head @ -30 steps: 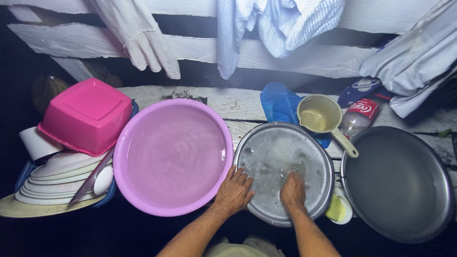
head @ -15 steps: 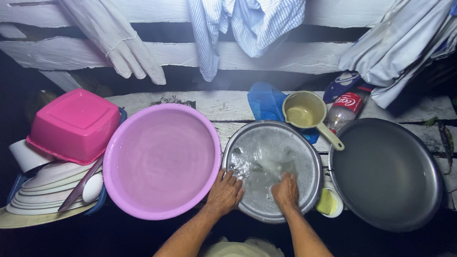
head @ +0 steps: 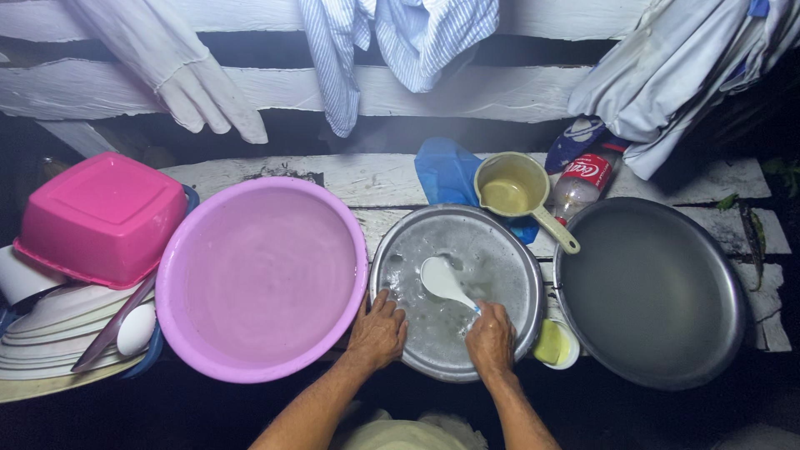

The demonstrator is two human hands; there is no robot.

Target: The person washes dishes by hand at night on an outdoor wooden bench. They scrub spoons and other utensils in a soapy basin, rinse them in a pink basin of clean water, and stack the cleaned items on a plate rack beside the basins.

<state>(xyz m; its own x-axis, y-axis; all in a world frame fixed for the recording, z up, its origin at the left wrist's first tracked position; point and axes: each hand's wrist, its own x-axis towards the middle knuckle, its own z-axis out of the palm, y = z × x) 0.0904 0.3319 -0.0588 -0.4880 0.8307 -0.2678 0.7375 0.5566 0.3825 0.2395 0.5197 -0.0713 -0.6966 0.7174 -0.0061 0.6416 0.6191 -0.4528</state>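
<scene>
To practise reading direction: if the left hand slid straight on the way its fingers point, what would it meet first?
The left hand points up across the round metal basin; it would probably meet the white plastic ladle first, though depth is unclear.

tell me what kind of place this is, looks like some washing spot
Most likely a simple dishwashing spot on a rough white plank bench, possibly outdoors. The right hand holds a white spoon in a wet metal basin; a pink basin of water and stacked plates sit alongside.
</scene>
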